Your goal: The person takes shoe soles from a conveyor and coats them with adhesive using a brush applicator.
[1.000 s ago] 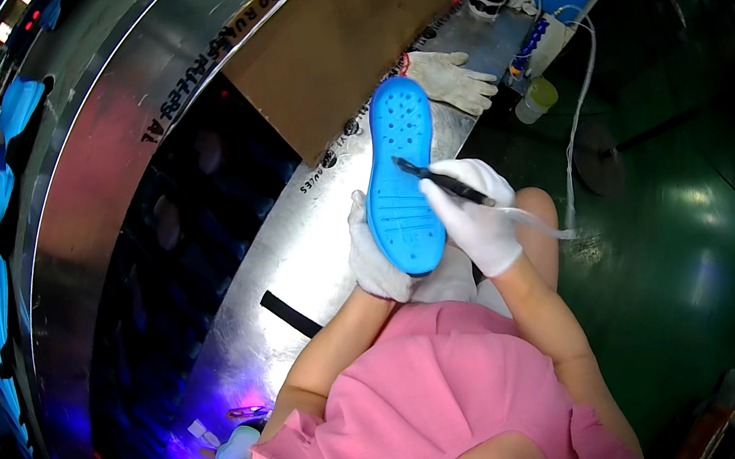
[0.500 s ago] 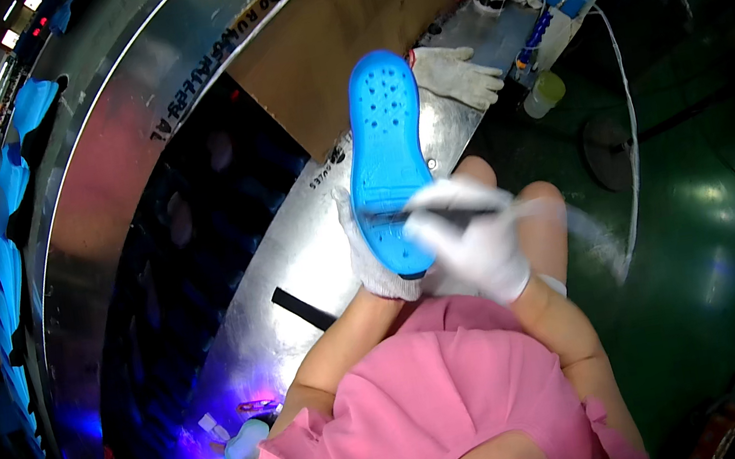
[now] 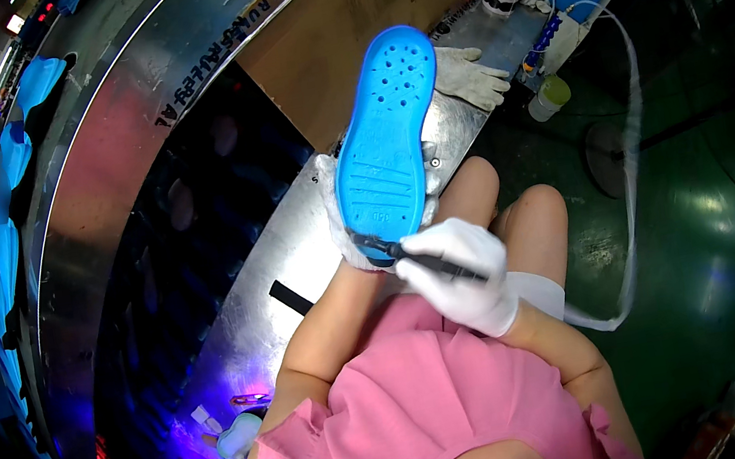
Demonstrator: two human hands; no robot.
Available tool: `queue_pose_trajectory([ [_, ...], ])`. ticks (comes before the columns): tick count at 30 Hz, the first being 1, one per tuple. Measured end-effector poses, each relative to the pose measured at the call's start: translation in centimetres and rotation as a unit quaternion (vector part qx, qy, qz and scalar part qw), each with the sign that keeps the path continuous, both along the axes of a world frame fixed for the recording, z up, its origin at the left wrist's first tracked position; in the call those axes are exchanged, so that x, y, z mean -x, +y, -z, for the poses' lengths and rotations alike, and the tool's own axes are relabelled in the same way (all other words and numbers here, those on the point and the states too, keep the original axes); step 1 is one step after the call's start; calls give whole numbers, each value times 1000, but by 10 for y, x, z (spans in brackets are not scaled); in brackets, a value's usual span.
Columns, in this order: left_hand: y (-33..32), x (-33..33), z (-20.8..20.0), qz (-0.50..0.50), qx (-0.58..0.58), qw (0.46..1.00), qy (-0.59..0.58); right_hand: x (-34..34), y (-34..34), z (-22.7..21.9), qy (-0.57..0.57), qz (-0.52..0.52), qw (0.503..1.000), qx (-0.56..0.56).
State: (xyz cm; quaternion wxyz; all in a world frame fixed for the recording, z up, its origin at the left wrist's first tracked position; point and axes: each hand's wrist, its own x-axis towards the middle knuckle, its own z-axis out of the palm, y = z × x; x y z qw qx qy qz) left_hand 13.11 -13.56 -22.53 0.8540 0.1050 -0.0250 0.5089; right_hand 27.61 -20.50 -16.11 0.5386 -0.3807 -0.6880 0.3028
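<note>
A bright blue shoe sole (image 3: 382, 150) is held up in front of me, its toe end with small holes pointing away and tilted to the right. My left hand (image 3: 330, 202), in a whitish glove, wraps round the heel half from beneath; the sole hides most of its fingers. In my white-gloved right hand (image 3: 463, 274) is a black pen-shaped tool (image 3: 435, 264), gripped between thumb and fingers. Its tip is at the near edge of the heel, but I cannot tell whether it touches.
A loose glove (image 3: 474, 80) lies on the metal bench (image 3: 254, 329) beyond the sole. A black strip (image 3: 290, 297) rests to the left. A pale hose (image 3: 632, 168) loops at the right, near a jar with a yellow-green lid (image 3: 548, 97). Cardboard (image 3: 305, 76) stands behind.
The tool's tip has moved from the ridged part of the sole to the near heel edge. My right hand has come down and nearer; the sole has lifted slightly and leans more to the right.
</note>
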Motion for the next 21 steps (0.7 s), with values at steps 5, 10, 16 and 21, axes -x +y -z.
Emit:
queue_pose_trajectory([
  [5, 9, 3, -30, 13, 62, 989, 133, -33, 29, 3, -81, -75, 983, -148],
  [10, 39, 31, -12, 224, 72, 972, 15, -29, 15, -19, -171, -175, 967, -67],
  [16, 47, 40, -35, 179, -51, 942, 281, -28, 3, -34, -340, -181, 921, -57],
  [21, 45, 39, -66, 160, -45, 914, 370, -37, 25, -14, -134, -85, 982, -100],
])
